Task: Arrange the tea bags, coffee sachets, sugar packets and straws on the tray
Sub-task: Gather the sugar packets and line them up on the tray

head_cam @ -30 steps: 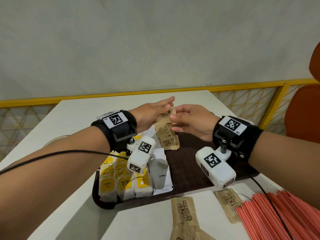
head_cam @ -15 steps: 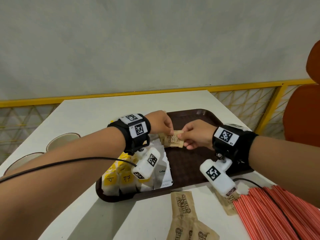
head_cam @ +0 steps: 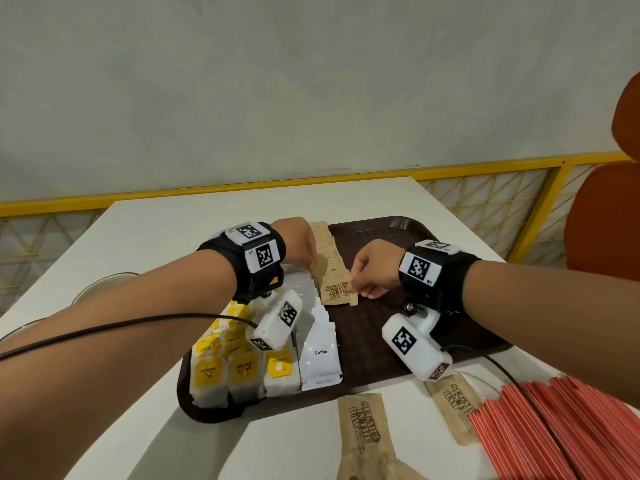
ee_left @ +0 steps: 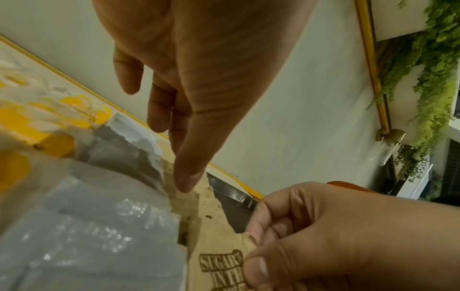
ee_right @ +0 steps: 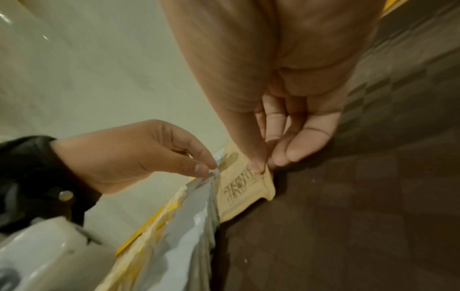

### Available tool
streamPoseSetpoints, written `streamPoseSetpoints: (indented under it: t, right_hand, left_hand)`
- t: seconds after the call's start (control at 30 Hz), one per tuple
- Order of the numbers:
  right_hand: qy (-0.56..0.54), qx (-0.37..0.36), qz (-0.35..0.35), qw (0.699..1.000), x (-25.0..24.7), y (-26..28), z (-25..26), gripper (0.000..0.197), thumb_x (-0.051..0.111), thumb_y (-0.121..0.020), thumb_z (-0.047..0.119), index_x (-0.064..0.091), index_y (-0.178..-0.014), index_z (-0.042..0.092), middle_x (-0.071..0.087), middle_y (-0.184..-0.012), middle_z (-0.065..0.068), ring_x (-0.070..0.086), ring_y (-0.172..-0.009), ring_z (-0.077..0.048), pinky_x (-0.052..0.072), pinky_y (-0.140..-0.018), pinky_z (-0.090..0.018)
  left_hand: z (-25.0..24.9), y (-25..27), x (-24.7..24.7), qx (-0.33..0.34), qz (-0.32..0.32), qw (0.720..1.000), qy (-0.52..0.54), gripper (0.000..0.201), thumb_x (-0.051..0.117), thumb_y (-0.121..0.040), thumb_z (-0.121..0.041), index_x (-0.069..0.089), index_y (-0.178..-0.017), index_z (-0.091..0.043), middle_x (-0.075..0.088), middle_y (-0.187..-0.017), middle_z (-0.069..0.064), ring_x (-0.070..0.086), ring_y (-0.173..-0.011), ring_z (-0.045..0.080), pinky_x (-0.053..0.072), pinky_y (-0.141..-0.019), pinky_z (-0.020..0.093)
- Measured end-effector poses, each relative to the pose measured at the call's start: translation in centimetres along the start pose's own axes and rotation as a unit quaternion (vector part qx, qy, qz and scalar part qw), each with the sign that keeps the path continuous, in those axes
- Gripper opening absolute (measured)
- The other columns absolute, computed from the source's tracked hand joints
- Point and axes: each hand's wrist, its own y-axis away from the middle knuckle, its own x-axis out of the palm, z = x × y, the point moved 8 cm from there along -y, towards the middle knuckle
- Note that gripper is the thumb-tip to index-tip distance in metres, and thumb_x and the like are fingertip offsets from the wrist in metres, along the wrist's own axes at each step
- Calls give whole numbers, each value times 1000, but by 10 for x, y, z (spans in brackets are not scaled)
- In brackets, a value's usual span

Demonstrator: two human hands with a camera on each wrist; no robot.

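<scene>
Two hands crowd one sugar packet (head_cam: 338,295): right hand (head_cam: 375,270) pinches it, left hand (head_cam: 298,244) hangs loose, seemingly empty; a slip could topple the row.

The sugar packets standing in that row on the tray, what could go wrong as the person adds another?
The sugar packets lean on one another, so a nudge from the right hand, which pinches the front packet, might topple the row. The left hand touches the row's edge beside the coffee sachets and could knock those askew. The wrist cable might drag the loose packet lying on the table.
</scene>
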Motion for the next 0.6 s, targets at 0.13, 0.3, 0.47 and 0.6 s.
streamPoseSetpoints:
  t: [0.13, 0.3, 0.47, 0.6]
  right_hand:
    - [-1, -4, 3, 1000, -3, -3, 3, 20, 73, -78, -2, 57, -70, 6, 62, -59, -9, 59, -48, -11, 55, -52, -23]
    - [2, 7, 17, 1000, 3, -7, 4, 20, 77, -76, 2, 58, -72, 5, 64, -63, -12, 60, -50, -14, 55, -54, -24]
    - [53, -4, -17, 998, -11, -3, 6, 24, 78, -78, 14, 55, -73, 9, 64, -68, -7, 61, -58, -13, 55, -56, -23]
    - [100, -87, -36, 991, -14, 3, 19, 24, 81, -73, 11, 57, -71, 12, 62, -67, -4, 58, -59, -12, 55, -62, -25]
  left_hand:
    - [3, -3, 1, 3, 1, 1000, 1, 10, 70, -83, -16, 76, -90, -12, 72, -95, -1, 63, -88, 13, 47, -77, 23]
    - [5, -7, 2, 3, 4, 1000, 1, 8, 74, -79, -20, 75, -86, -16, 72, -92, -1, 64, -88, 13, 50, -82, 27]
    - [9, -8, -1, -7, -6, 1000, 1, 2, 72, -81, -20, 74, -81, -19, 72, -92, -2, 64, -89, 13, 52, -83, 28]
    - [7, -9, 3, -7, 1, 1000, 10, 7, 73, -80, -21, 75, -86, -17, 72, -94, -2, 64, -91, 13, 52, -86, 29]
